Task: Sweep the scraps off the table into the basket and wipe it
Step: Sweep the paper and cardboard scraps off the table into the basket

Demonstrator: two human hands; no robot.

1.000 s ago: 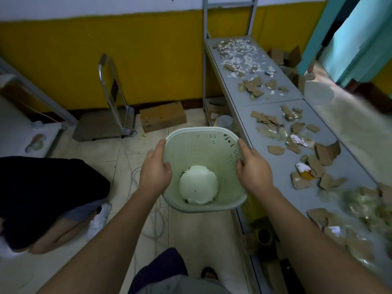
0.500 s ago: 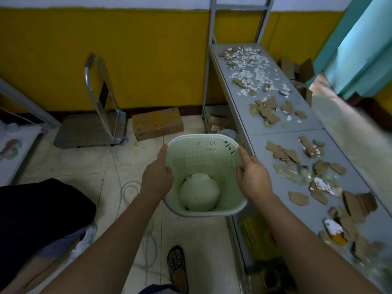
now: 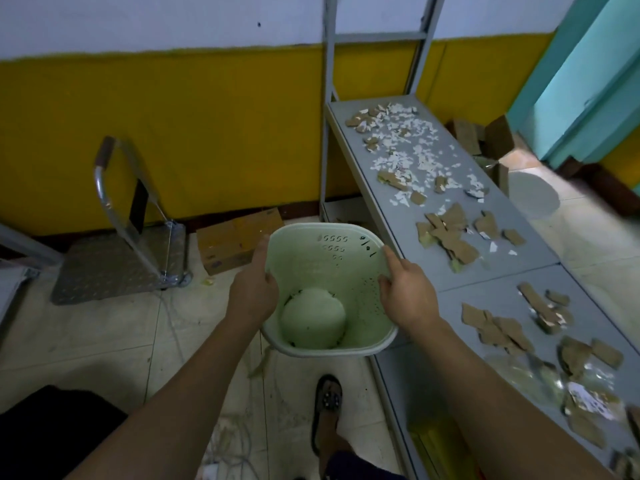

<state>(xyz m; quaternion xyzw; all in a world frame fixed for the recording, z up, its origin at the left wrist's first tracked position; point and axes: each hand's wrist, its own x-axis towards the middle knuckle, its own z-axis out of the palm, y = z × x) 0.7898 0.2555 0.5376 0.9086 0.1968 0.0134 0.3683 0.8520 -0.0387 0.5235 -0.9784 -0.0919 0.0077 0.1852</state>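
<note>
I hold a pale green plastic basket in the air over the floor, just left of the table edge. My left hand grips its left rim and my right hand grips its right rim. The basket is empty inside. A long grey metal table runs along the right. Brown cardboard scraps lie along its middle and near end. Small white paper scraps cover its far end.
A folded metal hand trolley stands on the tiled floor at the left, a cardboard box beside it by the yellow wall. More boxes sit beyond the table by a teal door. My sandalled foot is below the basket.
I have stepped forward along the table with the basket in both hands. The far end of the table has come closer, and the dark-clothed person at the left has slid out of view.
</note>
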